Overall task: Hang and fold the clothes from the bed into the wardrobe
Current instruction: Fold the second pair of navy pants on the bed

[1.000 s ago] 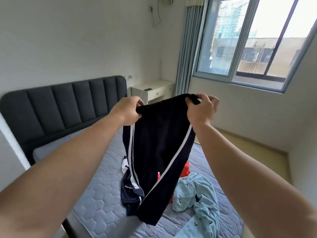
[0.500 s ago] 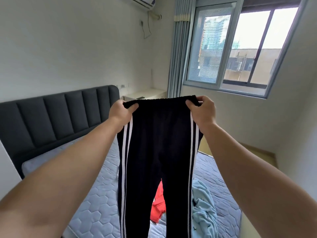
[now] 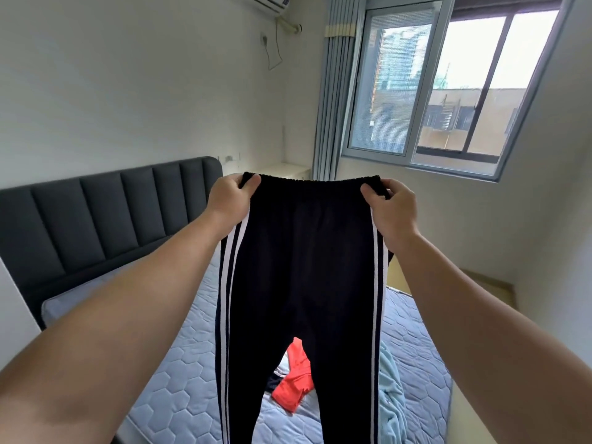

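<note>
The left hand (image 3: 229, 200) and right hand (image 3: 389, 206) hold black pants (image 3: 304, 267) up by the top. Fingers pinch each corner. The legs hang over the bed (image 3: 179, 379).

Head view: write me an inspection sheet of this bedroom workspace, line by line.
Surface: grey-blue quilted mattress.
Job's things: black striped trousers held up by the waistband, legs hanging above the mattress; red garment and light blue garment lie crumpled on it; wardrobe not in view.
Clutter: nothing seen.
Hands: left hand and right hand each grip one waistband corner.
Cables: wire hanging down the wall below the air conditioner.
Surroundings: dark headboard, window, curtain, white nightstand.
</note>
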Action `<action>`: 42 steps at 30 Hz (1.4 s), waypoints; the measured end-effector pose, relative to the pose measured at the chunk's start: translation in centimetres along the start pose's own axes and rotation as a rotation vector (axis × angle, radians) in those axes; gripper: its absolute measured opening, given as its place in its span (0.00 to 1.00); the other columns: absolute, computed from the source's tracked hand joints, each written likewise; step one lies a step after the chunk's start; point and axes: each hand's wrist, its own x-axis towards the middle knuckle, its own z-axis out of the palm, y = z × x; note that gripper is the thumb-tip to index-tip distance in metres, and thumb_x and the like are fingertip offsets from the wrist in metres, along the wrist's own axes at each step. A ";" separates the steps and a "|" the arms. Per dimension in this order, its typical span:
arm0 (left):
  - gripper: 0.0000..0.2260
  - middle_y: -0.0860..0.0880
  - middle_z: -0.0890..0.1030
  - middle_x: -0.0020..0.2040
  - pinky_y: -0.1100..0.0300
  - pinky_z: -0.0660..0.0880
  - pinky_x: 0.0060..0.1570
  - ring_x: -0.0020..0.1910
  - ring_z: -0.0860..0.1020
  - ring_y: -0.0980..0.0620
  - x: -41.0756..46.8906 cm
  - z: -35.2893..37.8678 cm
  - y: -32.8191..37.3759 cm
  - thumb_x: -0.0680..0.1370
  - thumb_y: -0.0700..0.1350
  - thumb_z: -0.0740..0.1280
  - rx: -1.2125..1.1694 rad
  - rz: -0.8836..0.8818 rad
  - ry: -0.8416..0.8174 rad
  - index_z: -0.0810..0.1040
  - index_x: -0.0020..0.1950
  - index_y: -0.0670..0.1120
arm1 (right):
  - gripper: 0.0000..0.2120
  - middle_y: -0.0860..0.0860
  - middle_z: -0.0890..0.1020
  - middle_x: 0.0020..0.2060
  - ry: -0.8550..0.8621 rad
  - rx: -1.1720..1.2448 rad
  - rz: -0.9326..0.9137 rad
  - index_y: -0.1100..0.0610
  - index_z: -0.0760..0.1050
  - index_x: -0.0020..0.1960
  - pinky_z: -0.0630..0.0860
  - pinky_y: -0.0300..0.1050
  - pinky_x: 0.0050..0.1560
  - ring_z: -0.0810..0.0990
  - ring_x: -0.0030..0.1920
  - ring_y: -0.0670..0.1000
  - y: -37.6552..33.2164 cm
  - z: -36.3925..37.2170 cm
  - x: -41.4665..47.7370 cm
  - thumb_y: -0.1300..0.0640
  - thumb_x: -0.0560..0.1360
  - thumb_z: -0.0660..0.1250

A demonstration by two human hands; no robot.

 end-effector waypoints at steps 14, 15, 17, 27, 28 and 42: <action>0.16 0.54 0.78 0.41 0.65 0.70 0.37 0.35 0.76 0.59 -1.8 -0.9 -3.0 0.72 0.48 0.79 0.484 0.179 -0.399 0.74 0.51 0.55 | 0.22 0.51 0.81 0.47 -0.611 -0.690 -0.084 0.39 0.72 0.58 0.81 0.50 0.39 0.81 0.40 0.54 2.6 -0.7 -0.5 0.65 0.75 0.68; 0.15 0.52 0.78 0.41 0.62 0.71 0.37 0.35 0.75 0.56 -1.9 -0.9 -3.5 0.72 0.47 0.79 0.516 0.176 -0.396 0.73 0.50 0.54 | 0.25 0.49 0.80 0.48 -0.654 -0.708 -0.078 0.39 0.73 0.61 0.81 0.47 0.40 0.81 0.43 0.53 2.8 -0.6 -0.7 0.66 0.75 0.67; 0.15 0.52 0.79 0.42 0.59 0.73 0.39 0.37 0.76 0.53 -2.0 -1.1 -4.6 0.74 0.46 0.78 0.524 0.167 -0.390 0.73 0.51 0.53 | 0.24 0.47 0.80 0.49 -0.687 -0.759 -0.101 0.42 0.79 0.61 0.76 0.40 0.40 0.80 0.48 0.53 3.5 -0.3 -0.8 0.68 0.75 0.65; 0.13 0.56 0.77 0.47 0.57 0.74 0.50 0.49 0.77 0.54 -5.0 -0.5 -8.1 0.75 0.39 0.73 0.680 0.162 -0.481 0.83 0.53 0.57 | 0.08 0.44 0.76 0.43 -0.673 -1.060 -0.153 0.48 0.72 0.37 0.75 0.44 0.37 0.76 0.45 0.50 4.4 1.5 -4.4 0.62 0.66 0.64; 0.13 0.56 0.75 0.46 0.56 0.74 0.50 0.48 0.76 0.53 -5.4 -0.2 -8.3 0.75 0.39 0.72 0.749 0.161 -0.521 0.83 0.51 0.57 | 0.09 0.46 0.75 0.43 -0.735 -1.062 -0.173 0.50 0.70 0.38 0.77 0.48 0.39 0.76 0.46 0.52 4.7 1.7 -5.2 0.64 0.66 0.62; 0.11 0.50 0.80 0.45 0.56 0.70 0.39 0.40 0.75 0.46 -11.8 1.9 -11.0 0.70 0.37 0.64 1.293 0.114 -0.557 0.75 0.49 0.51 | 0.23 0.46 0.76 0.49 -1.240 -1.000 0.009 0.43 0.72 0.64 0.75 0.47 0.40 0.78 0.46 0.51 9.9 4.3 -13.6 0.38 0.71 0.64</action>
